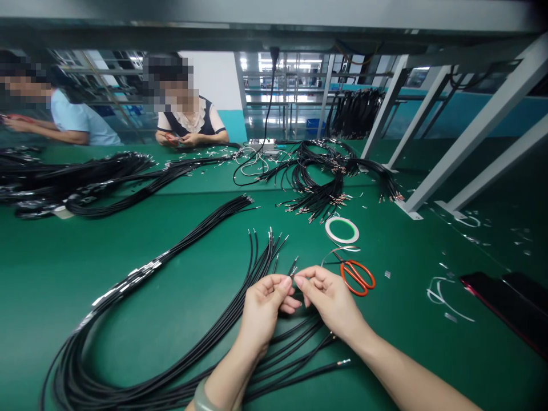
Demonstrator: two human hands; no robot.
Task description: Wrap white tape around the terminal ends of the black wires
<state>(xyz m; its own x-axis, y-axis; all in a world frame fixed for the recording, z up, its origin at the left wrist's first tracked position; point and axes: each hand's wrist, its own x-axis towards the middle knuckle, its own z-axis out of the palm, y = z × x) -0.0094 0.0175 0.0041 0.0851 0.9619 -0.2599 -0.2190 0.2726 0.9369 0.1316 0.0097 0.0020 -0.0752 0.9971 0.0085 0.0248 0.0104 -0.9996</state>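
Observation:
At the middle of the green table, my left hand (266, 302) pinches a black cable (295, 261) near its stripped end between thumb and forefinger. My right hand (327, 294) meets it there, thumb and forefinger pressed together at the same cable end. Just what the right fingertips grip is mostly hidden. Around and under my hands runs a looped bundle of black cables (222, 325) with bare ends fanned out. Scissors with orange handles (358, 278) lie right of my right hand, beside a strip of tape (342, 248). Behind them rests a roll of white tape (329, 231).
Metal frame legs (466, 131) stand at the right. Coiled cables (317, 177) lie at the back, with a large cable pile (64, 177) at the left. Two co-workers sit across the table. Scraps surround a red-edged dark object (505, 308) at the right.

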